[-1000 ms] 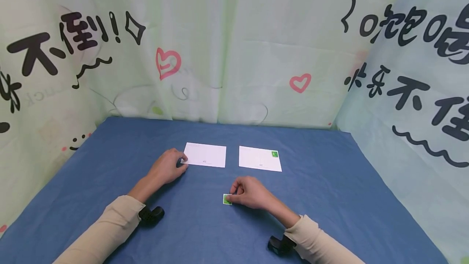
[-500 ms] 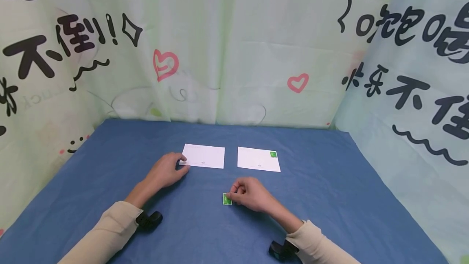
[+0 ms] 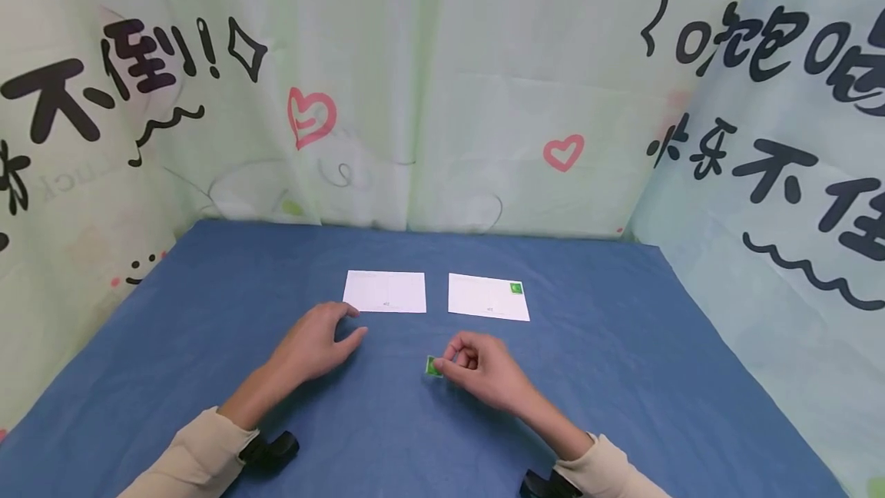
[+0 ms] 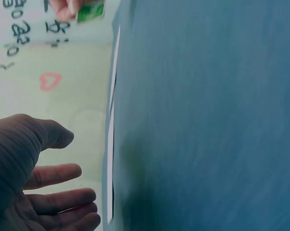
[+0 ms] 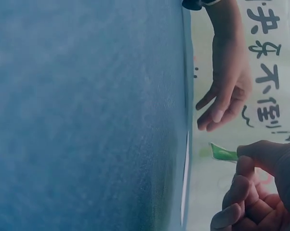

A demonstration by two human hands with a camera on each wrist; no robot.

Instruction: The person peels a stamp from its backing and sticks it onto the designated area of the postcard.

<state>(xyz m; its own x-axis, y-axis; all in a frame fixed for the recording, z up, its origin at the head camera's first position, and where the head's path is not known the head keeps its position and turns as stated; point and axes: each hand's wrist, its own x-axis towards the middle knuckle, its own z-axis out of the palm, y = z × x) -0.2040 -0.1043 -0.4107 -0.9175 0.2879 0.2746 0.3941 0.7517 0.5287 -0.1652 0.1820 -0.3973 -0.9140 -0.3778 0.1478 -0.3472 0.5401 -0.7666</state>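
Thumb and index finger of my right hand (image 3: 487, 371) pinch a small green stamp (image 3: 432, 366) by its edge, held up off the blue cloth. In the right wrist view that stamp (image 5: 224, 153) looks slightly bent. My left hand (image 3: 311, 346) hovers near the lower left corner of a white envelope or card (image 3: 384, 293); its fingers are apart and hold nothing, as the left wrist view also shows. A second white envelope or card (image 3: 486, 300) lies to the right, bearing a green stamp (image 3: 516, 288) at its upper right corner.
A blue cloth (image 3: 608, 375) covers the table. Pale printed curtains (image 3: 484, 98) with black characters and pink hearts stand at the back and both sides. Dark wrist devices (image 3: 271, 452) sit below both wrists.
My left hand has drawn back from the left envelope or card toward me and no longer overlaps its corner. My right hand has lifted slightly with the stamp and moved a little right.
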